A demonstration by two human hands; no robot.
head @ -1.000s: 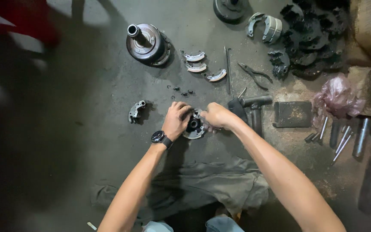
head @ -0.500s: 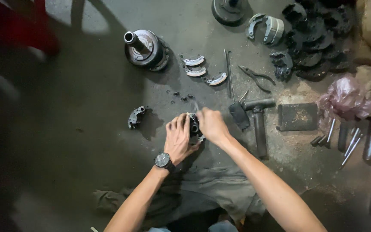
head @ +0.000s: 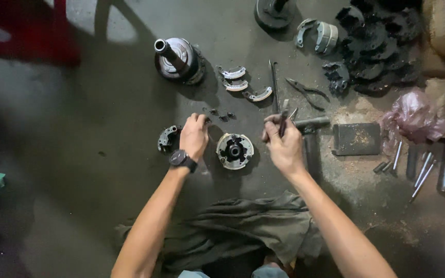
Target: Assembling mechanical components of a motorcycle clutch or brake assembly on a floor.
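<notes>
left hand [head: 194,136] reaching down to floor just left of round clutch plate [head: 235,151], fingers curled, whether gripping anything, cannot tell. right hand [head: 283,146] closing tight around small pliers [head: 284,117], holding them up just right of plate. plate lying flat on concrete floor [head: 104,180] between hands. hammer [head: 310,135] lying right, three curved shoes [head: 243,86] lying far.

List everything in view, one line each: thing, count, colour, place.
round clutch plate: one, silver-grey, floor between hands
curved shoes: three, grey, above plate
shoe piece: one, dark, left of left hand
pulley hub: one, metallic, upper left
pliers: one, dark, upper right
hammer: one, grey, beside right hand
flat block: one, dark, right
rods: several, steel, far right
cloth: one, olive, bottom
left hand: wristwatch, on floor
right hand: grips thin tool
</notes>
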